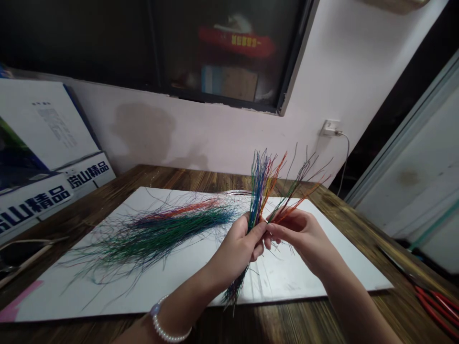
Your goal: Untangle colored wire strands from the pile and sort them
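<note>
My left hand [245, 236] is closed round an upright bundle of thin coloured wires [260, 186], mostly blue, green, purple and orange, whose dark lower ends stick out below the fist. Close beside it, my right hand [299, 234] pinches a smaller spread of wires [296, 191] in green, dark and orange, which fan out up and to the right. The fingertips of both hands meet at the bundle. On the white board [287, 282] to the left lies a large loose pile of similar wires [154, 234], green, blue and red.
The board rests on a dark wooden table [283, 322]. Red-handled scissors [437, 306] lie at the right edge. White boxes [46, 191] with blue lettering stand at the left. Behind are a dark window [229, 52] and a wall socket [330, 128] with a plugged-in cable.
</note>
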Action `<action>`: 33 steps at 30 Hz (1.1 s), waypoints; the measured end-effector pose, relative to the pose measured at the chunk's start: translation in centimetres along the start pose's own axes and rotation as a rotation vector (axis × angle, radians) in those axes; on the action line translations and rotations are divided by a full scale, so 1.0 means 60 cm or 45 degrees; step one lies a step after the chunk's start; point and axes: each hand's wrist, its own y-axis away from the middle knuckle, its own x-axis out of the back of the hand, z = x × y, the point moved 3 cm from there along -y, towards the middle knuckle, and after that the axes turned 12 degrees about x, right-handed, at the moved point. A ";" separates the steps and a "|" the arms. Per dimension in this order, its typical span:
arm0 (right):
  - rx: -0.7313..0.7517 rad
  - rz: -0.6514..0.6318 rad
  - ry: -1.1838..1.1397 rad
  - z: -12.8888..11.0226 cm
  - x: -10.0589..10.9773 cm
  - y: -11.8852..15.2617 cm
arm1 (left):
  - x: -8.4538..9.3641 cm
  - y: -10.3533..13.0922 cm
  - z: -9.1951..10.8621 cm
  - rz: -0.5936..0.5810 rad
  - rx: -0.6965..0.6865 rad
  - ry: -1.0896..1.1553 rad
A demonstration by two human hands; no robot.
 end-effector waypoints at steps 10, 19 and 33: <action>0.041 0.140 -0.107 -0.001 -0.004 0.004 | 0.000 0.000 0.002 0.026 -0.073 -0.025; 0.070 0.268 -0.124 0.005 0.000 0.006 | 0.003 -0.002 -0.002 0.038 -0.041 -0.023; 0.037 0.295 -0.012 0.002 -0.001 0.002 | 0.006 -0.001 -0.009 0.235 -0.143 -0.053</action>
